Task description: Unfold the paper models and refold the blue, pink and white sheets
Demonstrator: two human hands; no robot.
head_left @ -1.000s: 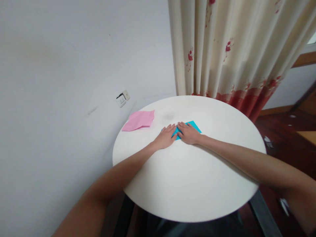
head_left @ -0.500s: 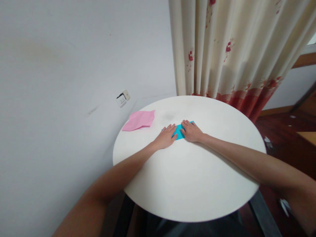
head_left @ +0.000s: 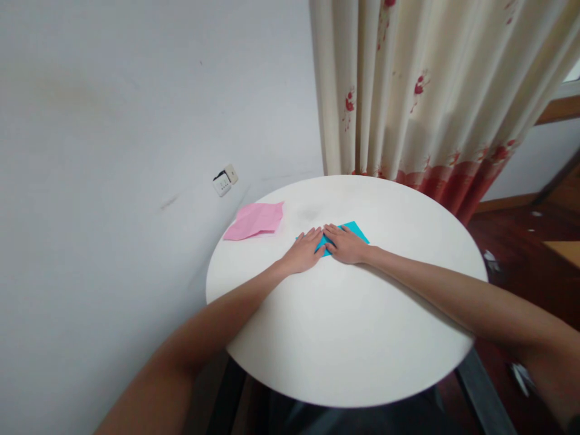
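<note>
In the head view, we are resting our left hand [head_left: 306,251] and right hand [head_left: 345,244] palm-down on the blue paper [head_left: 357,232], which is lying on the far half of the white table [head_left: 353,326], right of the pink sheet [head_left: 256,220]. Our fingers are staying extended, gripping nothing. For a good flattening, we should probably be pressing evenly, anchoring with the left. The paper's long axis is running left to right, its right end pointing slightly away from us.
</note>
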